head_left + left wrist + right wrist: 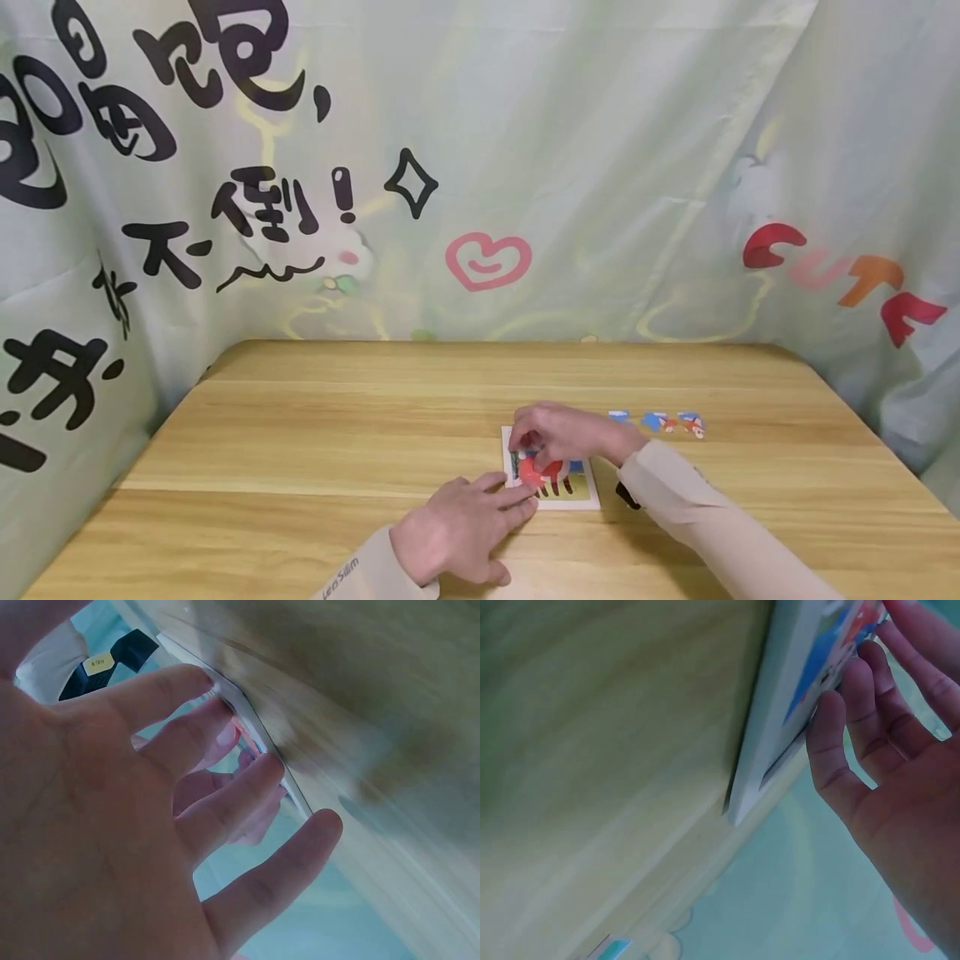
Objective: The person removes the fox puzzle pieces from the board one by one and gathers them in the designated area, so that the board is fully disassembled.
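A white-bordered picture puzzle board point(589, 500) lies on the table, with a large red shape point(551, 473) above dark legs on a yellow ground. My left hand point(471, 525) has its fingers spread, the fingertips resting at the board's left front corner. In the left wrist view those fingers point(255, 889) look nearly straight along the white edge. My right hand point(566, 433) reaches over the board from the right, thumb and fingers bent down at the red shape. Whether it pinches a piece there is hidden. The right wrist view shows its fingers point(861, 712) bent beside the board's face.
Several loose puzzle pieces point(672, 422) in blue, white and orange lie behind the right forearm. A black wrist strap point(627, 496) shows under the right sleeve. A printed curtain point(600, 167) hangs behind the wooden table point(300, 433).
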The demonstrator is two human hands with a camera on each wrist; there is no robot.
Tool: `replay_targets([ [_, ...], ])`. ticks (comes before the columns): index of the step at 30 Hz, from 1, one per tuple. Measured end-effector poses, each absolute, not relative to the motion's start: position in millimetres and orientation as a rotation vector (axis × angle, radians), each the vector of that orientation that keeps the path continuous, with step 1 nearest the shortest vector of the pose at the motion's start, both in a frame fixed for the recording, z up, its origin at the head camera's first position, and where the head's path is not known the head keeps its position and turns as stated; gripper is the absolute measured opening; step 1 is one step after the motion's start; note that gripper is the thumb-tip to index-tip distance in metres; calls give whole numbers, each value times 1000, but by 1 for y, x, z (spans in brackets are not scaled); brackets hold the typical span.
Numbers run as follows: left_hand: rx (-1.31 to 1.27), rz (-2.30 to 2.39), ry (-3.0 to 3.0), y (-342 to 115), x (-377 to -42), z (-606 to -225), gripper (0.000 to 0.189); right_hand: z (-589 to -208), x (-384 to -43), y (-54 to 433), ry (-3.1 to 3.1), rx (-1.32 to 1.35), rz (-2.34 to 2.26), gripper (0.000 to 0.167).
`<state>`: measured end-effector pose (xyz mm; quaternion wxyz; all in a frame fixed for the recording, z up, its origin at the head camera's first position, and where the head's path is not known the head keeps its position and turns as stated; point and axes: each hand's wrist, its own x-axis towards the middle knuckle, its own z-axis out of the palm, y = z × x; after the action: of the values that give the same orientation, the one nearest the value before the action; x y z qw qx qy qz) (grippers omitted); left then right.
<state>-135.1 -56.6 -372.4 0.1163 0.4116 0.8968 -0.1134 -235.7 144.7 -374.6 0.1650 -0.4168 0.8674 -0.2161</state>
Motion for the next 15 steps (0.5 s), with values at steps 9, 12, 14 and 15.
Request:
replay_targets([
  [9,1204,-279,2642,-58,-137,-372,82,-374,-235,140,2449,-1166,-644,33],
  [12,1216,-264,2641,-58,-138,-372,81,-373,-233,139,2441,-1163,-656,33],
  [14,1226,-265,2640,-59,-138,-372,81,-373,-231,140,2441,-1153,-663,32],
  [15,1229,-264,2639,-59,-138,-373,81,-373,-231,140,2444,-1153,-667,32],
])
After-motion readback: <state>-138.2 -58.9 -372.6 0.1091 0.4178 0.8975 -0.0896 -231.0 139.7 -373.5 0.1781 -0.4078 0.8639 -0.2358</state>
